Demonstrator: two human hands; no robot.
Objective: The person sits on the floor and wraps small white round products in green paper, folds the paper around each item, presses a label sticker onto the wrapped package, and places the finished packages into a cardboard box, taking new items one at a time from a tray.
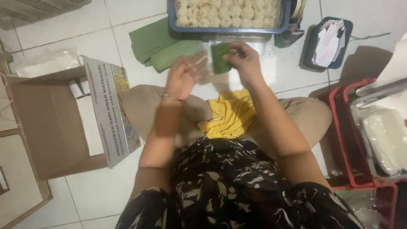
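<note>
My right hand (243, 59) grips a small green leaf-wrapped parcel (220, 58), held upright above my lap. My left hand (184, 75) is raised beside it, blurred, fingers spread, touching a thin clear plastic bag (202, 63) next to the parcel; a thin bracelet circles that wrist. A yellow cloth (231, 113) lies in my lap between my crossed legs. Folded green banana leaves (163, 47) lie on the white tiled floor just beyond my left hand.
A blue tray (171, 19) full of pale round dough balls sits at the far edge. An open cardboard box (55, 123) stands to the left. Red crates (345, 127) with white bagged goods are at the right, and a dark tray (311, 46) of papers lies beyond them.
</note>
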